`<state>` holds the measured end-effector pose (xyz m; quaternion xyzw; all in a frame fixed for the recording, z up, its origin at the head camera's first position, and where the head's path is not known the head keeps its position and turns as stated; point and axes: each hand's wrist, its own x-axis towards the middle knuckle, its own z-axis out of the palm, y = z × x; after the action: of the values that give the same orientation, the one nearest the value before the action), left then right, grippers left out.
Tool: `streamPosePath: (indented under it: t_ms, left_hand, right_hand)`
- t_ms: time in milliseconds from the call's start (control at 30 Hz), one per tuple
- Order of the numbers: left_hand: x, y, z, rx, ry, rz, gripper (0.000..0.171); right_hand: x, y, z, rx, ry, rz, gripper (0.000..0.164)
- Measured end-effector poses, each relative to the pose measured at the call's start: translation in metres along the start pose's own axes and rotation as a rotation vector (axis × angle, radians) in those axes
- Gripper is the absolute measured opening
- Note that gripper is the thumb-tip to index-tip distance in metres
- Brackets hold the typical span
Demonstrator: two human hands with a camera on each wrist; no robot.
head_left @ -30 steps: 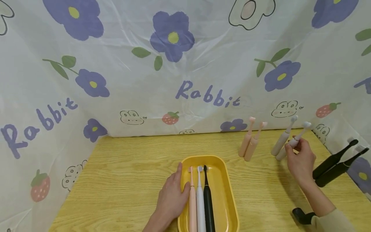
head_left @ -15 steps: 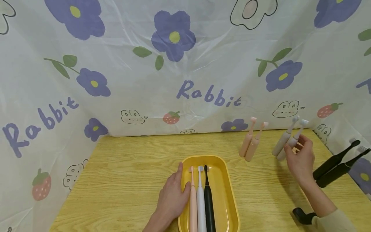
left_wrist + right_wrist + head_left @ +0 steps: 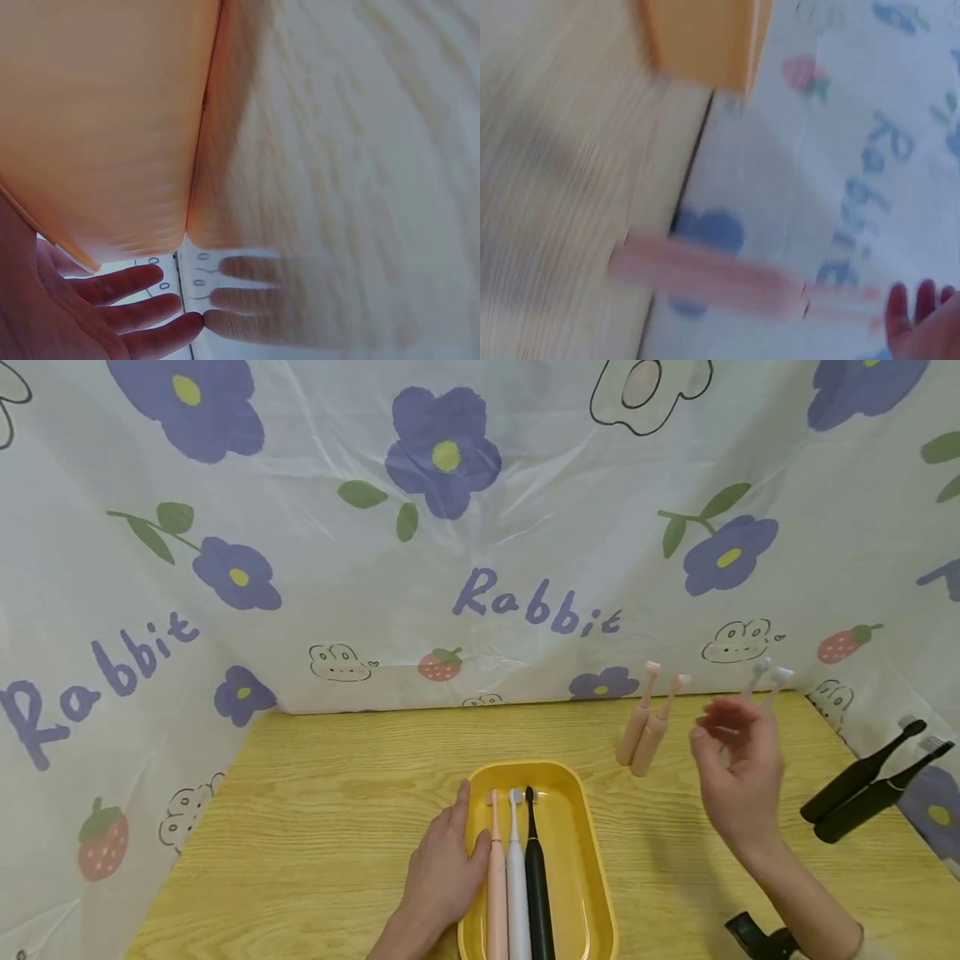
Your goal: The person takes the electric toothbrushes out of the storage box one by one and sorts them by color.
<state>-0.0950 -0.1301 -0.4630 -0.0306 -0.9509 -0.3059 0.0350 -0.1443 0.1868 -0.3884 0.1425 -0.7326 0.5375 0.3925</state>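
My left hand rests at the left side of a yellow tray, thumb over the rim; in the left wrist view its straight fingers spread beside the tray wall. Inside the tray a pink electric toothbrush, a white one and a black one lie side by side. My right hand is raised, fingers loosely curled around nothing, in front of two upright grey-white toothbrushes whose handles it mostly hides. Two pink toothbrushes stand to its left, blurred in the right wrist view.
Two black toothbrushes stand at the table's right edge. A black wrist strap piece shows by the right forearm. Behind the wooden table hangs a patterned cloth, which also covers both sides.
My right hand has let go of the nearer grey-white toothbrush, which stands beside its pair, and has moved left and back towards me. The left hand stays on the tray.
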Motion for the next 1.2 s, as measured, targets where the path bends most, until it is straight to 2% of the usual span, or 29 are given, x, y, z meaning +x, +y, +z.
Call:
streamPosePath:
  t_ms: [133, 267, 367, 433, 533, 700, 833, 1000, 1100, 1200]
  left_hand:
    - [-0.001, 0.0, -0.001, -0.012, -0.005, -0.009, 0.069]
    - [-0.001, 0.0, -0.001, -0.019, -0.009, -0.001, 0.069]
    - [0.0, 0.0, -0.001, -0.012, -0.005, 0.001, 0.069]
    - [0.0, 0.0, -0.001, -0.01, -0.003, -0.003, 0.069]
    - [0.001, -0.001, 0.0, -0.011, -0.007, -0.009, 0.07]
    - [0.002, -0.002, 0.001, -0.013, -0.005, -0.002, 0.07]
    - [0.002, -0.002, 0.002, -0.018, -0.006, 0.005, 0.069]
    - [0.002, -0.002, 0.001, -0.012, -0.018, 0.002, 0.069]
    - [0.001, -0.002, 0.0, -0.009, -0.01, 0.004, 0.068]
    - [0.001, -0.001, 0.0, -0.01, 0.0, 0.011, 0.068]
  right_hand:
    - [-0.015, -0.021, 0.027, 0.102, -0.331, 0.12, 0.044]
    - [-0.033, -0.028, 0.049, 0.136, -0.672, 0.338, 0.057]
    - [-0.044, -0.03, 0.063, 0.179, -0.849, 0.544, 0.066]
    - [-0.05, -0.031, 0.071, 0.195, -0.913, 0.641, 0.071]
    - [-0.059, -0.033, 0.08, 0.224, -0.924, 0.712, 0.073]
    - [-0.066, -0.036, 0.095, 0.333, -0.863, 0.763, 0.069]
    - [-0.069, -0.036, 0.107, 0.427, -0.811, 0.892, 0.07]
    - [-0.074, -0.033, 0.121, 0.479, -0.728, 1.064, 0.069]
    - [-0.078, -0.03, 0.128, 0.508, -0.706, 1.13, 0.067]
    - [-0.081, -0.025, 0.132, 0.546, -0.721, 1.164, 0.064]
